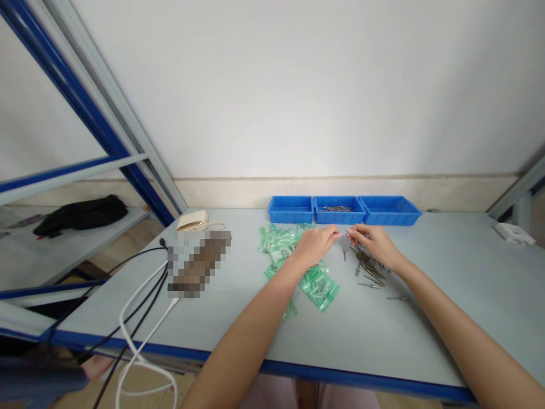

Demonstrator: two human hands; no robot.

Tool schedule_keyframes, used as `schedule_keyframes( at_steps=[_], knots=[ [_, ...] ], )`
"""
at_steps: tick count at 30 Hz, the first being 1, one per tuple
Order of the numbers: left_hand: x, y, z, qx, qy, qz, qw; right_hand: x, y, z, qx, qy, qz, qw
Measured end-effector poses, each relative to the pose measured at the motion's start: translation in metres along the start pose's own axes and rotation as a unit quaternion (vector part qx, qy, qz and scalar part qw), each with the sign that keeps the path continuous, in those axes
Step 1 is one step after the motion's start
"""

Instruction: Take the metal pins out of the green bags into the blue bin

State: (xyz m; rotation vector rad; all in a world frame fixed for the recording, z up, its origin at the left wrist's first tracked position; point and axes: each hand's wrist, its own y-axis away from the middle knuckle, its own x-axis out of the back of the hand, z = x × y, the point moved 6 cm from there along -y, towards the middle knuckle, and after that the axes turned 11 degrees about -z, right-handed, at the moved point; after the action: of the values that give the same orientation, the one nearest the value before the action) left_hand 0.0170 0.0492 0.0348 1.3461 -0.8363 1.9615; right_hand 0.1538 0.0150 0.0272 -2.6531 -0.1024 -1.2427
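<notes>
My left hand (315,244) and my right hand (374,243) meet over the grey table (383,329), both pinched at the fingertips. Between them I hold what looks like a small clear-green bag and a thin metal pin; the details are too small to be sure. A heap of green plastic bags (317,284) lies under and beside my left hand. Several loose metal pins (369,271) lie below my right hand. One pin (344,252) stands apart between the hands.
Three blue bins (292,210) stand in a row at the back; the middle bin (339,210) holds metal pins. A beige device (192,221), a blurred patch and black and white cables (140,307) lie at the left. A white object (514,233) sits far right.
</notes>
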Motion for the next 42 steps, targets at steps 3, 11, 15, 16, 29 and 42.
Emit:
schedule_keyframes(
  at_steps=[3,11,15,16,29,42],
  knots=[
    [-0.001,-0.001,-0.001,0.006,-0.002,-0.001,1.0,-0.002,0.001,-0.002,0.012,-0.037,-0.016,0.999],
    [-0.004,-0.003,-0.005,0.002,0.007,0.014,1.0,0.0,0.002,-0.011,0.025,-0.028,-0.02,0.999],
    [-0.002,-0.001,-0.005,-0.008,0.021,0.017,1.0,0.0,0.002,-0.009,0.015,-0.041,-0.023,0.999],
    [-0.001,-0.001,-0.004,-0.01,0.02,0.016,1.0,-0.001,0.002,-0.008,0.012,-0.042,-0.024,0.999],
    [0.001,0.0,-0.003,-0.002,0.017,0.018,1.0,-0.002,0.002,-0.01,0.028,-0.059,-0.028,0.998],
    [0.003,0.004,0.004,-0.045,0.018,0.014,0.999,-0.002,0.002,-0.015,0.042,-0.153,-0.022,0.987]
  ],
)
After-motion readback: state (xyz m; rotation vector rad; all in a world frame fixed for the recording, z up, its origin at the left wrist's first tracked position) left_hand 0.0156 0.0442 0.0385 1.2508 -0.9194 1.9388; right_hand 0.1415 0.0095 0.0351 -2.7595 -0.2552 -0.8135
